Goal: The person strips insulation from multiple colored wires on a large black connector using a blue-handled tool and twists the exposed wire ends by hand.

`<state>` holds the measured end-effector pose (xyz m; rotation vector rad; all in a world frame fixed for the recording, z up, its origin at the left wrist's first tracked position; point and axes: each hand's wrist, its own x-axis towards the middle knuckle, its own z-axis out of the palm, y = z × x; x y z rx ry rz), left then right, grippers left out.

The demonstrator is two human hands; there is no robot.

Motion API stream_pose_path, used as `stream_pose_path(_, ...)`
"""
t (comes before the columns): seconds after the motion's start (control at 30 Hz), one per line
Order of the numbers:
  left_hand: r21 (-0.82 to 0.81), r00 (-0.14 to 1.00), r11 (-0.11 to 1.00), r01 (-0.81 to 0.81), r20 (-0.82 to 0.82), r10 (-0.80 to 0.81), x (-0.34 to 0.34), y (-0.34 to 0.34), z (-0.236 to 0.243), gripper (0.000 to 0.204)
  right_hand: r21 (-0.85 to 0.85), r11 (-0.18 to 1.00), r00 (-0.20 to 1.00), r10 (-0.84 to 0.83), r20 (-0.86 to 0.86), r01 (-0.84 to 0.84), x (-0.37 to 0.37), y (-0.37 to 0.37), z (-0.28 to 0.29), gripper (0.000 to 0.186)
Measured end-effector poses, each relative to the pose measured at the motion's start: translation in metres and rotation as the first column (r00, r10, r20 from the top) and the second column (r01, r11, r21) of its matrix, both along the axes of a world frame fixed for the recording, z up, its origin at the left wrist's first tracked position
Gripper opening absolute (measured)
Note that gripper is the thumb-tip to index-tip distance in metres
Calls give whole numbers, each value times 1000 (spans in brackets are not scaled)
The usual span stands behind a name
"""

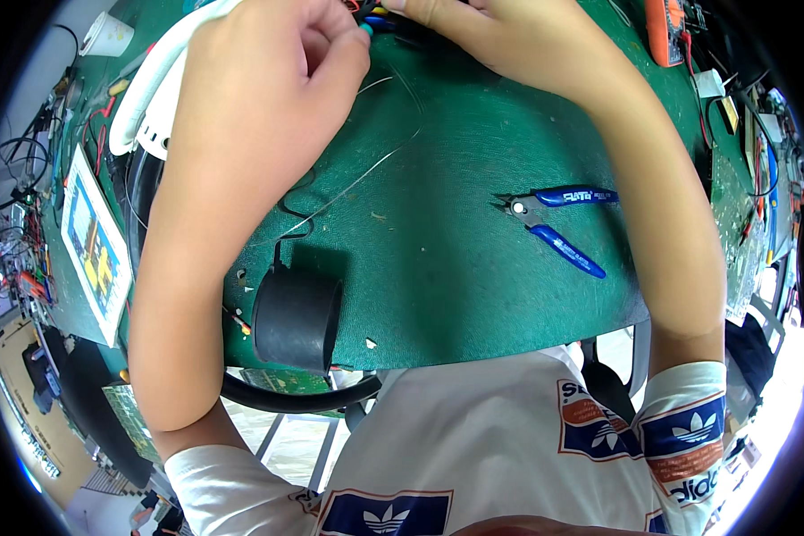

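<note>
Pinching coloured wires [381,21] narrowly in left hand [272,67], seemingly for steadiness; cannot tell grip of right hand [514,40], cropped above. Within reach on tabletop [447,286]: blue-handled cutters [527,213].

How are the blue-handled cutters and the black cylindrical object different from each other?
The cutters have blue handles, while the cylindrical object looks black. The cutters are slim, with spread handles; the cylindrical object is bulky and rounded. The cutters lie near the right forearm, the cylindrical object nearer the left forearm. Both are on the green table.
</note>
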<state>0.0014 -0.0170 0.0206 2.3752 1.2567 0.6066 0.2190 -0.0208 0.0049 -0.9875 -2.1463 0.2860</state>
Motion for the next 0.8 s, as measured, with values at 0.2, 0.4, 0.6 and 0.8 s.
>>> stream_pose_path(0.2, -375, 954, 926, 45, 290, 71, 4, 11, -11, 21, -145, 989, 995, 12, -98, -26, 3, 6, -4, 12)
stream_pose_path(0.4, -398, 947, 917, -24, 284, 148, 11, 2, -8, 23, -66, 994, 991, 83, -104, -90, 3, 14, -10, 11)
stream_pose_path(0.6, -437, 928, 899, -4, 334, 166, 13, 2, -14, 23, -43, 996, 992, 76, -102, -80, 7, 12, -11, 11)
stream_pose_path(0.8, -482, 907, 874, 62, 392, 151, 12, 1, -15, 22, -19, 995, 986, 96, -134, -99, 6, 14, -12, 9)
